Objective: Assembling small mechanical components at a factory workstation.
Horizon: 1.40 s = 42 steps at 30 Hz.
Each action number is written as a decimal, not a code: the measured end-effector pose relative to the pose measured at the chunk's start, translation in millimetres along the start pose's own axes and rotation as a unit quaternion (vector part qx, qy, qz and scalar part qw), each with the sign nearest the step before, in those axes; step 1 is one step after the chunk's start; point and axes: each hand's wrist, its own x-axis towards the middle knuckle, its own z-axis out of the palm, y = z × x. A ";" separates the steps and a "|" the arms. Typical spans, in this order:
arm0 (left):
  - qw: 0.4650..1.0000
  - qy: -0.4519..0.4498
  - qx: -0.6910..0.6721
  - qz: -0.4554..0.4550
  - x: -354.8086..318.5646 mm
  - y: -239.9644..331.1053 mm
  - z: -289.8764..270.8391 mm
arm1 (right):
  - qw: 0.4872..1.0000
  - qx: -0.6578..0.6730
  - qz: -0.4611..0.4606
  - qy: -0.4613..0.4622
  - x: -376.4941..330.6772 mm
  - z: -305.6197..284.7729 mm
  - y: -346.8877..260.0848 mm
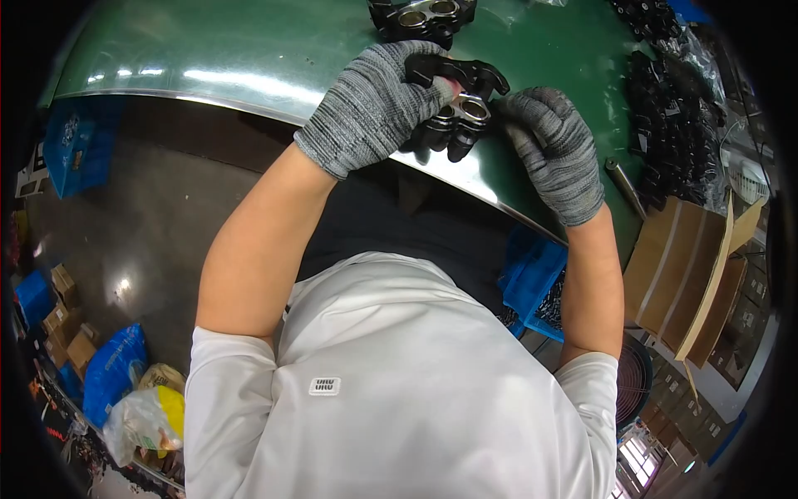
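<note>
Over the near edge of the green worktable, my left hand [370, 104] in a grey knitted glove is closed around a black brake caliper [472, 106]. Two round bores with bare silver rims face up on it. Just to its right is my right hand [555, 150], also gloved, with fingers curled in toward the thumb. Whatever those fingers may pinch is hidden, and I cannot tell whether they touch the caliper. A second black caliper [426, 17] of the same kind lies farther back on the table.
Many black parts [672, 125] are heaped along the right of the green table [216, 50]. A metal tube [623, 187] lies near them, beside an open cardboard box [677, 270]. Blue crates [532, 279] stand below the table edge. Bags and boxes [116, 374] sit at lower left.
</note>
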 end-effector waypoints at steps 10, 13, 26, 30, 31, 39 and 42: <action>0.998 -0.039 -0.006 -0.050 -2.6 6.7 -5.8 | 0.960 0.234 0.155 -0.003 0.1 -6.5 -3.8; 0.999 -0.040 -0.009 -0.018 -0.7 2.9 -8.0 | 0.961 0.225 0.157 -0.037 8.7 -9.8 -1.9; 0.998 -0.057 -0.038 0.011 0.7 -0.5 -9.0 | 0.942 0.281 0.174 -0.055 14.8 -18.0 6.3; 1.000 -0.029 0.008 0.002 0.4 -2.9 -6.2 | 0.939 0.277 0.190 -0.079 17.0 -20.2 6.3; 0.999 -0.033 -0.018 0.014 -0.3 -3.0 -5.5 | 0.948 0.256 0.174 -0.079 17.4 -20.8 7.0; 0.996 -0.055 -0.066 -0.038 1.7 1.9 -3.9 | 0.975 0.177 0.097 -0.089 19.9 -23.1 9.5; 0.993 -0.060 -0.092 -0.052 0.0 3.2 -3.6 | 0.984 0.124 0.079 -0.104 23.1 -25.3 4.7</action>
